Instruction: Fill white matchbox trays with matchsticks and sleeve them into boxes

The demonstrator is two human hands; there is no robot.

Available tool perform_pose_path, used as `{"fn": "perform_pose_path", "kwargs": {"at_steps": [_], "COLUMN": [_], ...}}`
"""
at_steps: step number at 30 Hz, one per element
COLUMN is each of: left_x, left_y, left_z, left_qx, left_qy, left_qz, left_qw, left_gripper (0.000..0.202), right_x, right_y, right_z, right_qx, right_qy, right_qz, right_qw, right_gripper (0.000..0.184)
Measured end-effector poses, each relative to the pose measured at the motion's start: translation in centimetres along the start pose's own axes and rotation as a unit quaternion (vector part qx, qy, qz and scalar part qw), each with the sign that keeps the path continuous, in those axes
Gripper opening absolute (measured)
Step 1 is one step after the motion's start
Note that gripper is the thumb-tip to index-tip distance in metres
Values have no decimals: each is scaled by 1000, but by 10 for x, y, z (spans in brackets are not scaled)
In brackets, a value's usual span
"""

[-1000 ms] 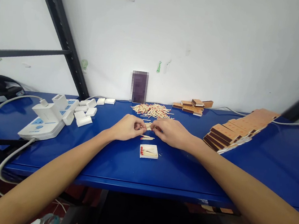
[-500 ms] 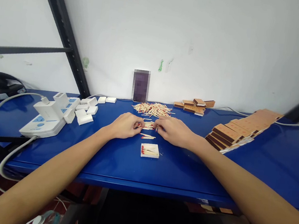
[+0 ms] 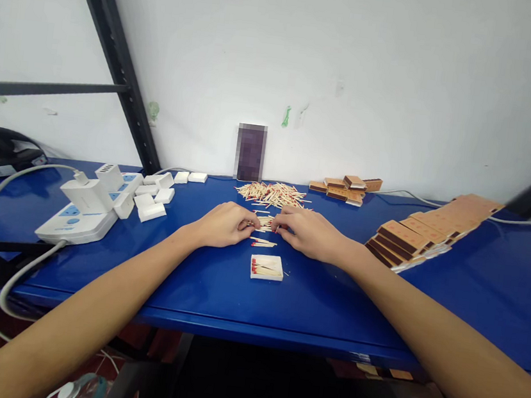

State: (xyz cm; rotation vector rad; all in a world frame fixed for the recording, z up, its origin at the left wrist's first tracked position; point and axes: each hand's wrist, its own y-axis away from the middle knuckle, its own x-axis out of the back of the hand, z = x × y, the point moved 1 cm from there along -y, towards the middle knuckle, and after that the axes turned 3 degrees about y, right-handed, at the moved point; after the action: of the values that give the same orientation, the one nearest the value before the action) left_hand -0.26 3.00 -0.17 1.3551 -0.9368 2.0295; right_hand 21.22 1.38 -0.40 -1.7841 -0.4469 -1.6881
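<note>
Between my two hands lies a small bunch of matches on the blue table. My left hand has its thumb and fingers pinched at the left ends of the matches. From the other side, my right hand curls its fingers around the right ends, with a red match head showing at the fingertips. Just nearer lies a short row of loose matches. Below that sits an open white matchbox tray, partly filled with red-tipped matches. Behind my hands spreads a large heap of matches.
White matchbox trays lie at left beside a power strip with chargers. Brown matchbox sleeves are piled at the back right, and a long overlapping row of sleeves stretches along the right. A blurred dark panel leans on the wall.
Both hands stay at the small bunch of matches. My left fingers have shifted very slightly to the right; the rest looks the same.
</note>
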Motion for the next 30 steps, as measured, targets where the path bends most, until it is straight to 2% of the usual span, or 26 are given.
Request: {"fn": "perform_pose_path", "kwargs": {"at_steps": [10,17,21,30], "left_x": [-1,-1,-1,-1], "left_y": [0,-1,-1,-1], "left_z": [-2,-5,-6,-5], "left_qx": [18,43,64,75], "left_qy": [-1,-6,-9,-15], "left_qz": [-2,-2,-1,6], "left_qw": [1000,999,998,997], "left_gripper": [21,19,22,24], "right_x": [1,0,-2,0], "right_y": [3,1,0,-2], "right_z": [-7,-13,-14,-16], "right_qx": [-3,23,25,33], "right_qy": [-25,-71,-71,-44], "right_qz": [-14,-6,11,-3], "right_qw": [1000,997,997,998], "right_gripper": [19,20,19,25]}}
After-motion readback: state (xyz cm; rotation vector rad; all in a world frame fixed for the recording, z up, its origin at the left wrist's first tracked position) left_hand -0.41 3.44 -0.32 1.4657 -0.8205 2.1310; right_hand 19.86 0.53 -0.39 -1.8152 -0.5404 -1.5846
